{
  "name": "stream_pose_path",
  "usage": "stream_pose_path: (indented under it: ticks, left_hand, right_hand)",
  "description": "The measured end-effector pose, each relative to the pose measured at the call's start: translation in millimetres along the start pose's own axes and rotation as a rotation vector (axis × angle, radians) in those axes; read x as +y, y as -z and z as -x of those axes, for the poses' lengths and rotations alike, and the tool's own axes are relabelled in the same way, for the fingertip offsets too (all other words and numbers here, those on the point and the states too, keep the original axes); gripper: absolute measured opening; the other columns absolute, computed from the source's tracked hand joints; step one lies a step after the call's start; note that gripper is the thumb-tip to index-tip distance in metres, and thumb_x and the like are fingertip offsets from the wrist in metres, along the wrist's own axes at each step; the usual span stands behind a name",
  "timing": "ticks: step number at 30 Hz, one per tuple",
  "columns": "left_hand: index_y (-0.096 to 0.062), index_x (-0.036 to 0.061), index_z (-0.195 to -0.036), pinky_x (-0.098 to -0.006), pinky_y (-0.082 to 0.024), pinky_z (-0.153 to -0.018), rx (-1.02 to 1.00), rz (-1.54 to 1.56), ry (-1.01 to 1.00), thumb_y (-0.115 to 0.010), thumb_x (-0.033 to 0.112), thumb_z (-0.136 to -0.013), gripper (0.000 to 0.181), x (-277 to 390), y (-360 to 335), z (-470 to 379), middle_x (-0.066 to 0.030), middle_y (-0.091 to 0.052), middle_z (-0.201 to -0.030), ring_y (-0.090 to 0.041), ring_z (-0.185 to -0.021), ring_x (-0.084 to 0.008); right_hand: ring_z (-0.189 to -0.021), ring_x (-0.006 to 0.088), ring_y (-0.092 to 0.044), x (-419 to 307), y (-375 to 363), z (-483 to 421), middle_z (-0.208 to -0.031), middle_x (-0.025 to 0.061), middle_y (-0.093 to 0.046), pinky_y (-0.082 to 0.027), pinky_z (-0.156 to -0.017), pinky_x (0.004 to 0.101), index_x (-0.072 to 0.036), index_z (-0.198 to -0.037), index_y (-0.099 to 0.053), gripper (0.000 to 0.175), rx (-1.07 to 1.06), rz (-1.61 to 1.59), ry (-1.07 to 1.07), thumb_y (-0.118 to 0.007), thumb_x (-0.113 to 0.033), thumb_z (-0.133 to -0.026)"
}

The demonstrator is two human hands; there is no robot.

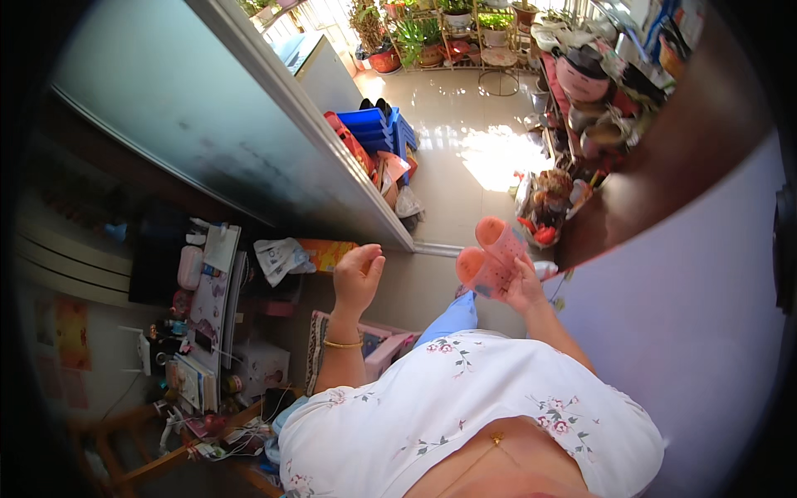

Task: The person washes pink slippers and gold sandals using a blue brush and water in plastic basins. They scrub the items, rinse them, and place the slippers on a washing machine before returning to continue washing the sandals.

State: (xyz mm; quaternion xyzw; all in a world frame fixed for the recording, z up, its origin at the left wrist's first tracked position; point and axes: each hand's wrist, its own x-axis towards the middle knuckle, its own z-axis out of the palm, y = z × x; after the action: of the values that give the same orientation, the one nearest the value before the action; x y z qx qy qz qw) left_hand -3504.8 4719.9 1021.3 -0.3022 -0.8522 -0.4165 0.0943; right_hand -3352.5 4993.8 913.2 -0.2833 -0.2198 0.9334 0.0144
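My right hand (525,289) grips a pair of pink slippers (492,274) by their near side. The slippers are side by side, with small dots and greyish-blue patches on them, and their open ends point up and to the left. In front of my body, to the left, my left hand (359,277) is raised with nothing in it. Its fingers are loosely bent and the thumb stands apart from them. A gold-coloured bracelet (343,344) circles the left wrist. Below the slippers, one of my blue trouser legs (453,317) shows.
A frosted sliding door (205,124) borders the doorway, whose floor track (439,249) crosses ahead. Beyond stand stacked blue plastic stools (373,129) and potted plants (429,53). Bagged clutter (548,193) lines the right. A cluttered desk (208,311) and pink chair (389,352) are left.
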Motion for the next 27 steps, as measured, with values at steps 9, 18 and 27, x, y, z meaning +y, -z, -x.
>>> stream_pose_path:
  ticks: [9, 18, 27]
  left_hand:
    - [-0.057, 0.0050, -0.101, -0.0382, -0.046, -0.075, -0.651, 0.103, -0.302, -0.064, 0.015, -0.074, 0.029, -21.4, -146.5, -213.7, -0.0106, -0.061, -0.094, -0.057, -0.088, -0.0291]
    - [-0.057, 0.0036, -0.107, -0.0376, -0.044, -0.082, -0.630, 0.047, -0.056, -0.061, 0.018, -0.079, 0.032, -106.5, -223.9, -411.1, -0.0137, -0.058, -0.105, -0.055, -0.096, -0.0305]
    - [-0.059, 0.0024, -0.104, -0.0370, -0.044, -0.081, -0.383, -0.024, 0.240, -0.062, 0.020, -0.079, 0.031, -182.0, -230.0, -564.1, -0.0154, -0.061, -0.099, -0.057, -0.094, -0.0304]
  right_hand:
    - [-0.117, 0.0262, -0.047, -144.1, -75.5, -165.1, -0.128, 0.0101, -0.048, -0.036, -0.098, 0.0451, -0.014, -0.134, -0.034, 0.046, -0.221, 0.003, 0.016, -0.041, -0.032, -0.092]
    - [-0.118, 0.0274, -0.045, -280.0, -138.1, -388.9, -0.129, 0.0116, -0.046, -0.038, -0.097, 0.0479, -0.009, -0.135, -0.032, 0.051, -0.224, 0.105, -0.094, -0.039, -0.034, -0.092]
    - [-0.110, 0.0284, -0.052, -374.7, -243.7, -604.2, -0.122, 0.0140, -0.051, -0.042, -0.092, 0.0495, -0.010, -0.133, -0.034, 0.057, -0.406, 0.135, -0.390, -0.051, -0.039, -0.087]
